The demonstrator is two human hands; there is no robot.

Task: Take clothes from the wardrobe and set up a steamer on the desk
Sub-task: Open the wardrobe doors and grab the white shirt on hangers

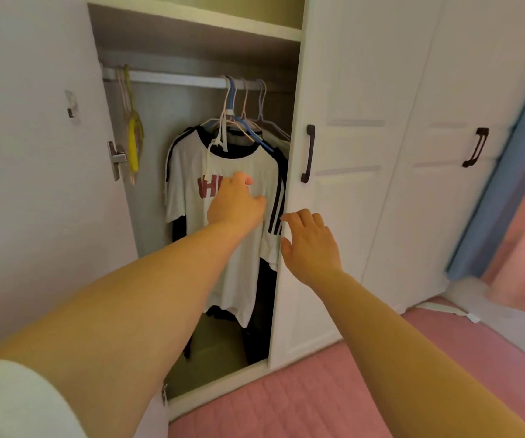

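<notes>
The white wardrobe (343, 90) stands with its left door swung open. Inside, a white T-shirt (188, 172) with red letters and black striped sleeves hangs on a hanger (223, 128) from the rail (172, 78). Darker clothes hang behind and below it. My left hand (237, 202) reaches into the wardrobe and lies against the shirt's chest; whether its fingers pinch the cloth is hidden. My right hand (310, 243) is spread, fingers apart, at the edge of the shut door beside the shirt's striped sleeve. No steamer or desk is in view.
The open door (33, 184) fills the left side, with a metal latch (116, 159). A yellow strap (133, 143) hangs at the rail's left end. Two shut doors carry dark handles (308, 154). Pink bedding (302, 399) lies below; a blue curtain (501, 184) hangs right.
</notes>
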